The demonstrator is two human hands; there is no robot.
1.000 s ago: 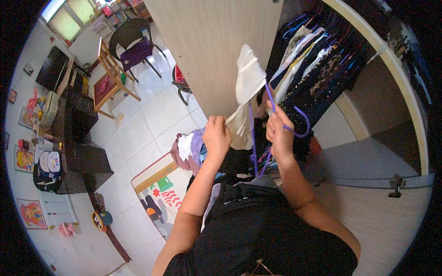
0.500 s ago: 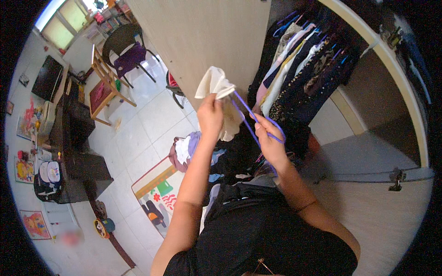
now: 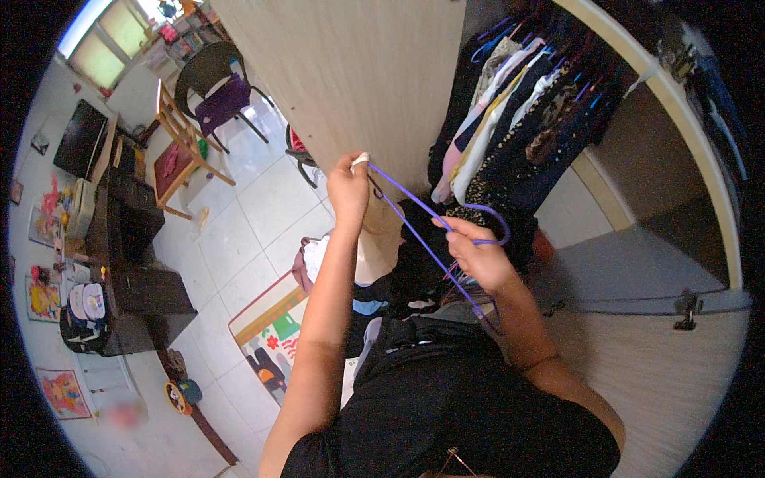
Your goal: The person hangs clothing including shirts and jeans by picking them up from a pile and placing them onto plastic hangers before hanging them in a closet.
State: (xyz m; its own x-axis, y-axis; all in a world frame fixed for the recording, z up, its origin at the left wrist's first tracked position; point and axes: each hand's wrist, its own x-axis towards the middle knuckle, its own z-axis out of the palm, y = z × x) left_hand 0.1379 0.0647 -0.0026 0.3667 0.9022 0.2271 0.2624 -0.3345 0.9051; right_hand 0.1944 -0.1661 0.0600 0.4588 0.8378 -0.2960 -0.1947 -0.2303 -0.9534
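My right hand [image 3: 478, 256] is closed around a purple-blue clothes hanger [image 3: 408, 191] near its hook, which curves out past the fingers. The hanger lies tilted, one end toward my left hand [image 3: 348, 195] and the other down by my right forearm. My left hand pinches a cream garment [image 3: 378, 253] at that far end. A small bunched bit of the cloth shows at the fingertips, and the rest hangs down behind my left wrist and forearm, partly hidden.
An open wardrobe holds a row of hanging clothes [image 3: 510, 119] at the upper right. A pale wardrobe door [image 3: 343, 72] stands ahead. Piled clothes [image 3: 315, 259] lie below my arms, beside a patterned mat [image 3: 267, 338]. Chairs [image 3: 179, 163] and a dark cabinet [image 3: 151, 299] are at left.
The cream cloth that stood up above my left hand has dropped and is bunched at the fingers. My left hand moved slightly left; my right hand shifted slightly right and down with the hanger.
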